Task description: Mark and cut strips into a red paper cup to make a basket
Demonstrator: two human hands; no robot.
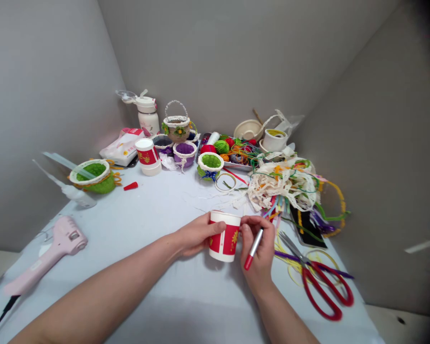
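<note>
My left hand is closed around the left side of a red and white paper cup, its thumb across the front. The cup is held upright just above the table. In my right hand is a marker with a silver barrel and a red end that points down towards me. The fingertips of that hand are at the cup's right side; whether they touch it I cannot tell. The marker's writing tip is hidden. A red marker cap lies on the table to the left.
Red-handled scissors lie at the right, near a heap of lace and ribbon. A pink glue gun lies at the left, below a glue bottle. Small baskets, another cup and a yarn tray stand behind.
</note>
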